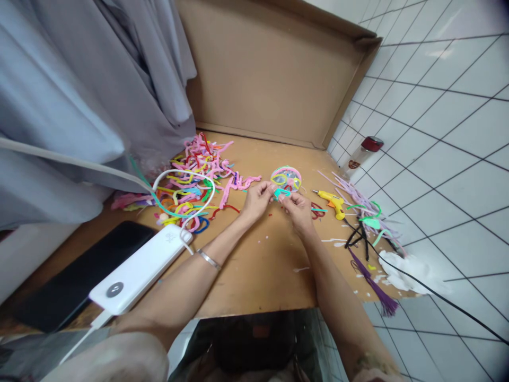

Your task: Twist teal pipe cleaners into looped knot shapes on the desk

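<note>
Near the middle of the wooden table, my left hand (259, 200) and my right hand (298, 209) are close together. Both pinch a small teal pipe-cleaner piece (282, 193), the left at its left end and the right at its right side. Just beyond them lies a round piece (286, 176) with a pink rim and yellow, blue and red parts. A teal strip (319, 210) sticks out to the right of my right hand, beside dark red loops. The yellow glue gun (333, 203) lies to the right, its nozzle pointing left.
Tangled colourful pipe cleaners (207, 164) fill the back left. A white power bank (139, 268) with a cable and a black phone (85, 270) lie front left. On the right are lilac strips (350, 193), a purple tassel (377, 289), white tissue (405, 270) and a red-lidded bottle (361, 155).
</note>
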Motion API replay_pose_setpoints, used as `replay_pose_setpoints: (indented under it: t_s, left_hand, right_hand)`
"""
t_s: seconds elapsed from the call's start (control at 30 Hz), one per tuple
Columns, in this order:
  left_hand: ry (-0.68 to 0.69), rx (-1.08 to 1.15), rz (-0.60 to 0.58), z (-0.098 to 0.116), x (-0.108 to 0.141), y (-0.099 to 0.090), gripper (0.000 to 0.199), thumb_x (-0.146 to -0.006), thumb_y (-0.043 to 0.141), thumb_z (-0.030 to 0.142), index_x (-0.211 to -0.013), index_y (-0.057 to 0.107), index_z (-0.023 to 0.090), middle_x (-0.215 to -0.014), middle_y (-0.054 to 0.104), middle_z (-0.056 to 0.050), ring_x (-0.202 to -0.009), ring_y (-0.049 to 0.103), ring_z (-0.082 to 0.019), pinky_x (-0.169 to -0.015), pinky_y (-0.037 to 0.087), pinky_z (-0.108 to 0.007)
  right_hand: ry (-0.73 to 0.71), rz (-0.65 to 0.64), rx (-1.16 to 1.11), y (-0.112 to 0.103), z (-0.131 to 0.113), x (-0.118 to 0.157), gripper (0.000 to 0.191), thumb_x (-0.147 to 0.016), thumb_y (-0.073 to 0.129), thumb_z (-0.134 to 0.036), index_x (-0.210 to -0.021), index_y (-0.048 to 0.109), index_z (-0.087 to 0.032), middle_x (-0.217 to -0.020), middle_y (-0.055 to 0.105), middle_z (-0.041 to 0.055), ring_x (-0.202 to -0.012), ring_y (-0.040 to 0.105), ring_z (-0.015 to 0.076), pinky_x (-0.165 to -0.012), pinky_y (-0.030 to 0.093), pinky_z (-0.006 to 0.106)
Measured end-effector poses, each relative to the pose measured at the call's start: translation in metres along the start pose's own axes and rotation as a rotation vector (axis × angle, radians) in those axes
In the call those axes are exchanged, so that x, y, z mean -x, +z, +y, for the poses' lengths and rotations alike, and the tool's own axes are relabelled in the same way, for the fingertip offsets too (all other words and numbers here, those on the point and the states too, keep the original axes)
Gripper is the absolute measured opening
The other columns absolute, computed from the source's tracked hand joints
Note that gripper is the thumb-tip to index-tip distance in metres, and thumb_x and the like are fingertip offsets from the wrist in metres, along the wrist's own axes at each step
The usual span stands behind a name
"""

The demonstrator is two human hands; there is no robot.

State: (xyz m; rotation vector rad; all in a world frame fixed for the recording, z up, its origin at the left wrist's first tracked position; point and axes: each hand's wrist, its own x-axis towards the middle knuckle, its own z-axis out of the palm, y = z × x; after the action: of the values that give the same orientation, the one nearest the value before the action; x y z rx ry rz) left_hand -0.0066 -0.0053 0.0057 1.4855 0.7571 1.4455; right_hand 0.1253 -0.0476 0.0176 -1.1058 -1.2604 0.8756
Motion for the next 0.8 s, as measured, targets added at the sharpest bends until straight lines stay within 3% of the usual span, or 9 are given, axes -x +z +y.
replay_pose_setpoints:
  t_s: [0.23,0.37,0.53,0.8]
  left_hand:
    - [-0.005,-0.002,0.018,-0.0001,0.0002,0.0005,0.056,-0.078,0.063,0.07,-0.061,0.053,0.017,-0.053,0.05,0.003,-0.05,0.042,-0.009,-0.05,0.034,-0.023]
    - [-0.026,0.125,0.036,-0.0006,0.0002,0.0035,0.056,-0.072,0.069,0.071,-0.063,0.057,0.017,-0.053,0.052,0.003,-0.05,0.045,-0.009,-0.051,0.037,-0.023]
    - [-0.111,0.285,0.053,-0.0047,-0.0002,0.0055,0.056,-0.075,0.064,0.073,-0.067,0.06,0.018,-0.054,0.055,0.001,-0.051,0.049,-0.01,-0.05,0.038,-0.023]
    - [-0.054,0.203,0.044,-0.0034,0.001,0.0054,0.054,-0.067,0.077,0.066,-0.064,0.059,0.016,-0.052,0.052,0.004,-0.048,0.043,-0.007,-0.05,0.035,-0.022]
  right_hand:
    - [-0.008,0.013,-0.003,0.0013,-0.0024,0.0015,0.046,-0.069,0.074,-0.051,-0.051,0.044,-0.021,-0.048,0.037,-0.0068,-0.052,0.027,0.0079,-0.052,0.021,0.026]
    - [-0.004,0.009,-0.017,0.0019,-0.0053,0.002,0.044,-0.068,0.074,-0.051,-0.052,0.047,-0.02,-0.049,0.039,-0.0067,-0.051,0.028,0.0079,-0.053,0.025,0.026]
    - [-0.022,0.025,0.012,0.0009,-0.0054,0.0022,0.043,-0.068,0.075,-0.052,-0.054,0.052,-0.019,-0.051,0.04,-0.0065,-0.053,0.03,0.008,-0.054,0.027,0.025]
    - [-0.018,0.008,0.045,0.0015,-0.0033,0.0008,0.039,-0.068,0.071,-0.05,-0.053,0.052,-0.02,-0.05,0.04,-0.0064,-0.051,0.032,0.0077,-0.054,0.028,0.026]
